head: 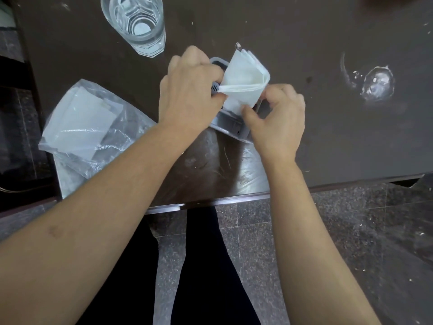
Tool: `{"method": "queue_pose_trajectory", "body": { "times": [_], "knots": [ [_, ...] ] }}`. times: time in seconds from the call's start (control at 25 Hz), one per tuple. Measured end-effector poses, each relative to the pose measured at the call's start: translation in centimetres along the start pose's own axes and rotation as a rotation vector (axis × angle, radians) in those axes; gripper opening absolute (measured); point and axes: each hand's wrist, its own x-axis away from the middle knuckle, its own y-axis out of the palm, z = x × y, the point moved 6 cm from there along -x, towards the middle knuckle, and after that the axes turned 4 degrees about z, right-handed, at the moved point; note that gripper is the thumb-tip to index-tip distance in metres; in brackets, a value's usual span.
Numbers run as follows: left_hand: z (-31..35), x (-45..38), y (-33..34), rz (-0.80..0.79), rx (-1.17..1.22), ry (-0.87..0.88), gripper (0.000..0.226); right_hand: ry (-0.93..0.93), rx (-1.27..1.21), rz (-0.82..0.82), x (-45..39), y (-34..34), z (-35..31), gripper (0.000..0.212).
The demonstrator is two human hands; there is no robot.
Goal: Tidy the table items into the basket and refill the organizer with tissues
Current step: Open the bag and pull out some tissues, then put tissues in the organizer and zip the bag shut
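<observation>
A folded stack of white tissues (243,77) stands partly inside a grey plastic organizer (230,129) on the dark table. My left hand (189,90) pinches the stack's left side. On the lower right corner of the same stack, my right hand (276,113) pinches with thumb and fingers. Both hands hide much of the organizer. A clear plastic bag with more white tissues (79,123) lies to the left, by the table's front left corner.
A clear drinking glass (136,22) stands at the back left. A wet, smeared patch (377,83) marks the table at the right. The table's front edge (210,202) runs close to my legs, with speckled stone floor below.
</observation>
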Motion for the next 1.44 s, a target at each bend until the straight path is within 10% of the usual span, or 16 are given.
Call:
{"method": "queue_pose_trajectory", "body": {
  "times": [0.44,0.76,1.16,1.32,1.44],
  "knots": [
    [0.5,0.3,0.5,-0.025,-0.064,0.039,0.022,0.005,-0.022,0.008,0.8,0.7,0.3,0.028],
    [-0.8,1.4,-0.2,-0.049,0.098,-0.029,0.062,0.059,0.025,0.054,1.8,0.1,1.0,0.078],
    [-6.2,8.1,-2.2,0.067,0.147,-0.095,0.036,-0.067,-0.031,0.368,6.4,-1.2,-2.1,0.024],
    [-11.2,11.7,-3.8,0.113,0.152,-0.201,0.032,-0.129,-0.084,0.185,8.5,2.1,-4.8,0.016],
    [-15.4,14.6,-4.2,0.125,0.182,-0.505,0.050,0.199,-0.071,-0.132,9.9,6.4,-3.8,0.017]
  ]
}}
